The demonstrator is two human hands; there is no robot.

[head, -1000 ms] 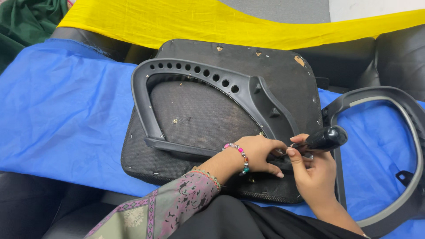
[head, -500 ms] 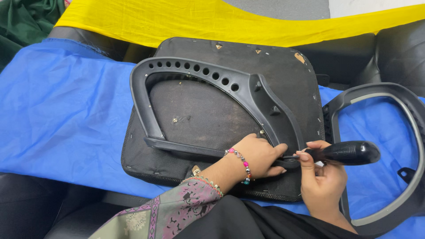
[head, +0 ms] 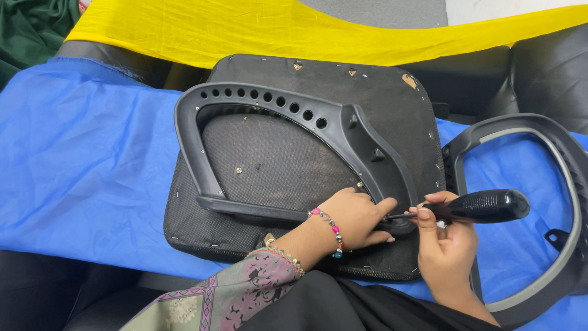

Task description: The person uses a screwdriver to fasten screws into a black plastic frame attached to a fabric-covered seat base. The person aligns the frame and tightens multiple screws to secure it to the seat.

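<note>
A black chair seat pad (head: 288,165) lies upside down on a blue cloth (head: 79,165), and everything else can be placed from it. The cloth covers the work surface under the pad and spreads out to its left and right, wrinkled in shallow folds. Beyond the pad's far edge a yellow cloth (head: 245,27) runs across the view, with a strip of grey floor or wall behind it; the far left corner holds dark green fabric (head: 30,30). Black leather-like cushions (head: 545,67) show at the pad's far right and under the cloth edges nearer the person.

On top of the pad rests a black plastic armrest frame (head: 269,116), a curved loop with a row of round holes along its far bar. To the right of the pad, on the blue cloth, lies a second armrest frame (head: 563,202) with a grey inner band.

The left hand (head: 355,217), wearing a beaded bracelet, presses flat on the pad's near right corner, fingers spread beside the frame's mounting end, gripping nothing. The right hand (head: 447,245) is closed around a black-handled screwdriver (head: 478,206), held nearly level just off the pad's right edge, its shaft pointing at the frame's mounting end by the left fingertips.
</note>
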